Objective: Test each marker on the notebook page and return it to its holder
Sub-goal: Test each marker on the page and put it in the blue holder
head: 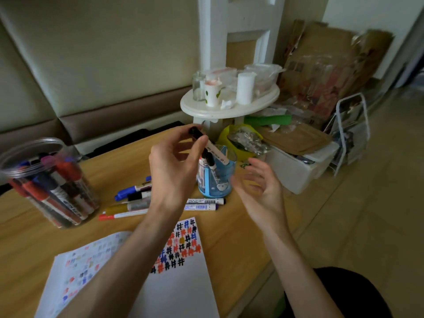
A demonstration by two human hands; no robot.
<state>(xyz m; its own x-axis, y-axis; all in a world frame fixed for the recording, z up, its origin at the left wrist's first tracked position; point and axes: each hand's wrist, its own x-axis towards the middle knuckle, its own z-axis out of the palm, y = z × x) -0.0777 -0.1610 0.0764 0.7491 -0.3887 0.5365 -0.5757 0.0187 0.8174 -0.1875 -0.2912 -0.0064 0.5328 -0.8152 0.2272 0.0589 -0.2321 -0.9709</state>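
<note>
**Returning a tested marker to its holder.** The left hand (174, 166) pinches a black-capped marker (215, 150) near its cap end, between thumb and fingertips. The barrel slants down and away from the grip, and its lower end sits at the rim of the blue cup (216, 188). Whether that end has passed inside the rim cannot be told. Other markers (210, 160) stand in the cup, just under the held barrel. The right hand (259, 191) holds nothing; its fingers are loosely spread beside the cup, on the side opposite the grip. The notebook page (183, 283), covered with coloured test marks, lies well below the grip, toward the person. Loose markers (137, 204) lie on the table (241, 237) between page and cup.

For a clean return, the barrel probably needs to come nearer upright so that its lower end slips between the standing markers. The pinch is best released only once the marker is well down. The free hand could steady the cup wall, since a slanted entry may snag a neighbouring marker or tip the cup.
</note>
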